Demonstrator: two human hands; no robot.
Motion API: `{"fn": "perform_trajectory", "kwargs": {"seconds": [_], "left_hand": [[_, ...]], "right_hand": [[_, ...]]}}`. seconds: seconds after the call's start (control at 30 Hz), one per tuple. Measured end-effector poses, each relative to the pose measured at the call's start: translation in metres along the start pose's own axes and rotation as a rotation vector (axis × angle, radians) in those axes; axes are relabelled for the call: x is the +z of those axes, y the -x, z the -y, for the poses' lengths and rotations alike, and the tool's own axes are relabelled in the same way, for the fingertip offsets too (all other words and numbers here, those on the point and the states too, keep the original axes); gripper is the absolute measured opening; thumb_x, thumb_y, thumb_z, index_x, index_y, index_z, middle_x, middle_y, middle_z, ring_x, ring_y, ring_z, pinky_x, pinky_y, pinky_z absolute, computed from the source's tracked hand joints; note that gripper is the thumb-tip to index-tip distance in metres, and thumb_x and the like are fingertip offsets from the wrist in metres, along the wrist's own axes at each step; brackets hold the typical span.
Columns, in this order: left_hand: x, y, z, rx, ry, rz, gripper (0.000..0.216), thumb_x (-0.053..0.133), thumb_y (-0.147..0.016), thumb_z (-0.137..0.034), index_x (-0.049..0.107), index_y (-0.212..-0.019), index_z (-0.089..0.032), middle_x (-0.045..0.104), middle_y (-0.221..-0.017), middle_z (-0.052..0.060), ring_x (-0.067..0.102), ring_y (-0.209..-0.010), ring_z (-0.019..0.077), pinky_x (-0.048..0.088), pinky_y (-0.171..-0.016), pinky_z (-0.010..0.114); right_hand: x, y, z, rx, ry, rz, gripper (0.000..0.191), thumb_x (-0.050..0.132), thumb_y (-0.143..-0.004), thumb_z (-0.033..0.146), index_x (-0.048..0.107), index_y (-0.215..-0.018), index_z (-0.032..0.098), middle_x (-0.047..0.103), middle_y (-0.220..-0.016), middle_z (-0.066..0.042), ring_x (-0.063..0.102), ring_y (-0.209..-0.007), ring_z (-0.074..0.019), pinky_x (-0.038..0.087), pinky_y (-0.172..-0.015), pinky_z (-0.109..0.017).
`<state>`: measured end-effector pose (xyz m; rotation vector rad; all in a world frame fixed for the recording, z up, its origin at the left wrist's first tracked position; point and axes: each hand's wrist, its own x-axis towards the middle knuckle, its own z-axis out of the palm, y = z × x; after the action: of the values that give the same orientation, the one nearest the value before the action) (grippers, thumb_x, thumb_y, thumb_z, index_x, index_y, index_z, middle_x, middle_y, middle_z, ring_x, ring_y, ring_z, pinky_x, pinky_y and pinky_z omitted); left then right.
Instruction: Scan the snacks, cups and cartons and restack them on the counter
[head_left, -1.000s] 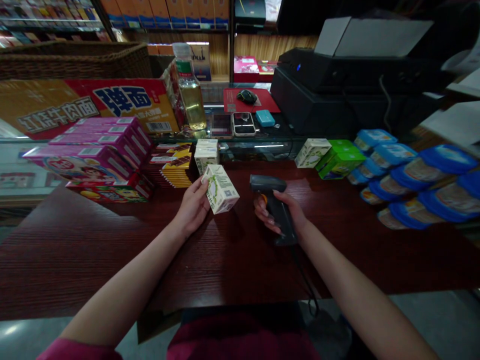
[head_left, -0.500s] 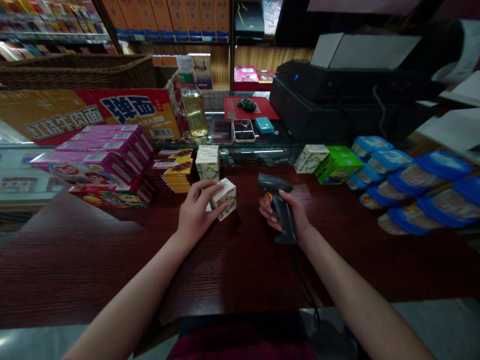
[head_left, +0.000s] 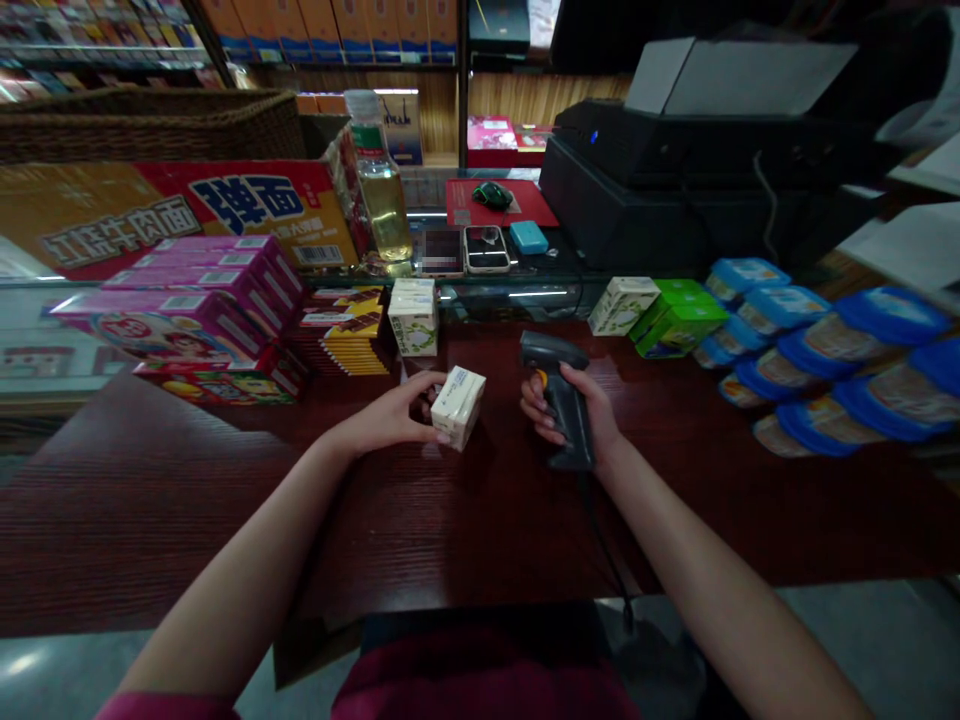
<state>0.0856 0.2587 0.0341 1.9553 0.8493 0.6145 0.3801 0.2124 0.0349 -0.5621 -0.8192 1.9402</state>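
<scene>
My left hand is closed around one end of a small white-and-green carton pack, tilted so that a face with small print shows. The pack is at the middle of the dark wooden counter. In my right hand is a dark grey barcode scanner, gripped by its handle, fingers by the yellow trigger. Its head points left, and a cable runs down from the handle. Similar white-and-green cartons stand just behind my left hand, and another such carton stands farther right.
To the left are pink-purple boxes, yellow-brown chocolate packs and a noodle carton. A bottle stands at the back. On the right are green boxes, blue-lidded tubs and a black printer-like machine.
My left hand has turned the carton pack, bringing a printed face upward, and shifted it slightly to the right. The scanner stays in my right hand, almost unmoved.
</scene>
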Motion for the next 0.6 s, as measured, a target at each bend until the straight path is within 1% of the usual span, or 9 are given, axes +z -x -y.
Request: {"fn": "perform_trajectory", "kwargs": {"seconds": [0.07,0.1,0.17,0.2,0.27,0.33,0.43,0.5,0.6], "left_hand": [[0.016,-0.011,0.002,-0.029,0.134,-0.166,0.070,0.092,-0.062,-0.041,0.065,-0.123,-0.022,0.069,-0.132,0.013,0.067,-0.121,0.0304,0.053,-0.105,0.048],[0.024,-0.018,0.003,-0.053,0.237,-0.256,0.066,0.092,-0.061,-0.040,0.064,-0.118,-0.020,0.070,-0.129,0.014,0.068,-0.118,0.0299,0.054,-0.104,0.049],[0.039,-0.035,0.003,-0.127,0.435,-0.437,0.057,0.090,-0.065,-0.040,0.062,-0.110,-0.018,0.074,-0.120,0.015,0.071,-0.111,0.0283,0.056,-0.101,0.047],[0.045,-0.044,0.003,-0.173,0.493,-0.523,0.054,0.089,-0.067,-0.040,0.061,-0.107,-0.017,0.075,-0.116,0.015,0.072,-0.108,0.0275,0.057,-0.098,0.046],[0.054,-0.060,0.003,-0.261,0.502,-0.680,0.053,0.089,-0.068,-0.042,0.061,-0.104,-0.016,0.076,-0.111,0.015,0.073,-0.103,0.0267,0.059,-0.093,0.042],[0.058,-0.073,0.004,-0.338,0.447,-0.796,0.055,0.089,-0.069,-0.047,0.061,-0.105,-0.015,0.075,-0.109,0.015,0.074,-0.100,0.0265,0.059,-0.089,0.039],[0.060,-0.082,0.007,-0.403,0.362,-0.860,0.058,0.087,-0.070,-0.054,0.063,-0.106,-0.016,0.075,-0.107,0.014,0.073,-0.099,0.0262,0.058,-0.085,0.036],[0.061,-0.084,0.009,-0.412,0.325,-0.873,0.058,0.086,-0.072,-0.057,0.064,-0.107,-0.016,0.076,-0.107,0.013,0.073,-0.099,0.0256,0.058,-0.085,0.035],[0.063,-0.084,0.011,-0.401,0.290,-0.887,0.058,0.084,-0.073,-0.059,0.064,-0.108,-0.016,0.075,-0.107,0.013,0.073,-0.099,0.0256,0.057,-0.085,0.035]], "right_hand": [[0.000,0.000,0.000,-0.001,0.008,-0.019,0.036,0.062,-0.088,0.052,0.061,-0.082,0.017,0.044,-0.070,0.001,0.035,-0.053,-0.0102,0.031,-0.032,-0.016],[-0.001,0.000,0.000,-0.001,0.014,-0.029,0.036,0.062,-0.089,0.053,0.061,-0.082,0.017,0.044,-0.070,0.001,0.035,-0.053,-0.0102,0.031,-0.032,-0.016],[-0.001,0.000,0.000,0.002,0.024,-0.041,0.036,0.062,-0.089,0.052,0.060,-0.081,0.017,0.045,-0.069,0.001,0.036,-0.053,-0.0104,0.032,-0.032,-0.016],[-0.001,-0.001,-0.001,0.007,0.028,-0.043,0.036,0.062,-0.088,0.052,0.061,-0.081,0.017,0.046,-0.069,0.000,0.036,-0.052,-0.0105,0.032,-0.032,-0.017],[-0.002,-0.002,-0.002,0.022,0.037,-0.053,0.035,0.063,-0.088,0.051,0.061,-0.081,0.017,0.047,-0.068,0.000,0.037,-0.052,-0.0108,0.034,-0.032,-0.017],[-0.003,-0.002,-0.004,0.043,0.047,-0.084,0.035,0.065,-0.087,0.051,0.062,-0.081,0.016,0.048,-0.067,0.000,0.039,-0.051,-0.0110,0.036,-0.032,-0.018],[-0.004,-0.003,-0.007,0.105,0.075,-0.152,0.038,0.066,-0.086,0.053,0.063,-0.079,0.016,0.050,-0.064,0.000,0.042,-0.048,-0.0108,0.039,-0.032,-0.019],[-0.005,-0.004,-0.008,0.155,0.100,-0.182,0.040,0.066,-0.086,0.055,0.063,-0.079,0.016,0.050,-0.061,0.001,0.042,-0.045,-0.0103,0.041,-0.033,-0.020],[-0.006,-0.005,-0.010,0.194,0.125,-0.183,0.042,0.064,-0.088,0.057,0.062,-0.079,0.016,0.051,-0.058,0.001,0.042,-0.041,-0.0099,0.040,-0.032,-0.020]]}}
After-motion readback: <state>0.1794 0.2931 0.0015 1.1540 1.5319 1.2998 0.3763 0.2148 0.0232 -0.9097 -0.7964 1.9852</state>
